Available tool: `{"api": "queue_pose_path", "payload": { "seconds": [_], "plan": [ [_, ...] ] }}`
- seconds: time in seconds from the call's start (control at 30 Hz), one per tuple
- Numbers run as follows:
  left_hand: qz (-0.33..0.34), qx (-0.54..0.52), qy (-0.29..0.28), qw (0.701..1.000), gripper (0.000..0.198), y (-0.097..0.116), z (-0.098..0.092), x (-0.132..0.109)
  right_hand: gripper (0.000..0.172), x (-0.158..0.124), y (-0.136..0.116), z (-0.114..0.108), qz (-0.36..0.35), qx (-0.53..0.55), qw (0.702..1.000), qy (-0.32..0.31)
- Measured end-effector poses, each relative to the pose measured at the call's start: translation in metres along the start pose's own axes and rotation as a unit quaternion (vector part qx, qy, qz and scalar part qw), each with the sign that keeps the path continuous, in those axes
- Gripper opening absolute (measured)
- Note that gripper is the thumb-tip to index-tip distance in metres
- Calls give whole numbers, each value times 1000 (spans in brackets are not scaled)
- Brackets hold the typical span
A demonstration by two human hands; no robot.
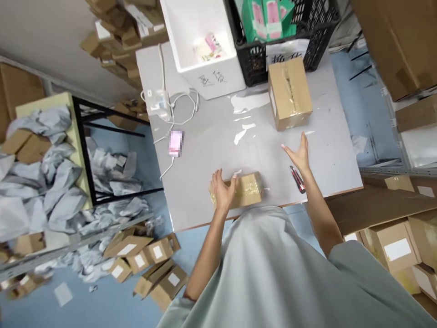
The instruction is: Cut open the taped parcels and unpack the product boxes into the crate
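A small taped cardboard box lies near the front edge of the table. My left hand rests over its left part, thumb and fingers spread on the cardboard. My right hand is above the table with thumb and fingers apart, holding nothing. Just below it, a red and black utility knife lies on the tabletop beside my right wrist. Beyond that hand stands a larger taped cardboard box, apart from my fingertips.
At the table's back stand a white foam box and a black crate holding green and pink packages. A phone, cables and a power strip lie left. Grey parcels fill a rack; cartons lie on the floor.
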State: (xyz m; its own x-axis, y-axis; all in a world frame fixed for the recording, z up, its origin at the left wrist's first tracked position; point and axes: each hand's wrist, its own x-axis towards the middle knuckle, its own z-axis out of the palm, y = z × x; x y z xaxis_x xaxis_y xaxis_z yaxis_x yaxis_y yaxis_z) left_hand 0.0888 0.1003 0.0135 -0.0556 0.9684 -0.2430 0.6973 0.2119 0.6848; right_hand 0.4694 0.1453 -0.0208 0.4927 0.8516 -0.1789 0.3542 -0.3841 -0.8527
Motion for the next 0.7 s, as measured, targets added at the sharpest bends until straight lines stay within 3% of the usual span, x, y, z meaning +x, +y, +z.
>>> {"api": "queue_pose_path", "payload": {
  "seconds": [0.1, 0.17, 0.23, 0.33, 0.4, 0.5, 0.63, 0.7],
  "plan": [
    [48, 1, 22, 999, 77, 55, 23, 33, 148, 73, -30, 1, -47, -35, 996, 65],
    [87, -3, 14, 996, 76, 93, 38, 55, 148, 110, -48, 3, -40, -55, 993, 91],
    [114, -5, 9, 993, 73, 125, 50, 72, 147, 130, -62, 6, -5, -76, 993, 92],
    [140, -7, 3, 990, 68, 155, 62, 85, 141, 133, -71, 9, 29, -105, 992, 63],
    [151, -11, -5, 989, 65, 162, 69, 85, 132, 125, -70, 13, 30, -116, 991, 61],
    [150, -12, -19, 988, 60, 154, 78, 76, 125, 112, -67, 20, 37, -112, 989, 87],
    [139, -3, -39, 989, 59, 136, 93, 69, 146, 110, -73, 33, 65, -108, 986, 107],
    [141, -12, -57, 988, 62, 137, 101, 77, 155, 115, -77, 39, 81, -101, 985, 113]
  ]
}}
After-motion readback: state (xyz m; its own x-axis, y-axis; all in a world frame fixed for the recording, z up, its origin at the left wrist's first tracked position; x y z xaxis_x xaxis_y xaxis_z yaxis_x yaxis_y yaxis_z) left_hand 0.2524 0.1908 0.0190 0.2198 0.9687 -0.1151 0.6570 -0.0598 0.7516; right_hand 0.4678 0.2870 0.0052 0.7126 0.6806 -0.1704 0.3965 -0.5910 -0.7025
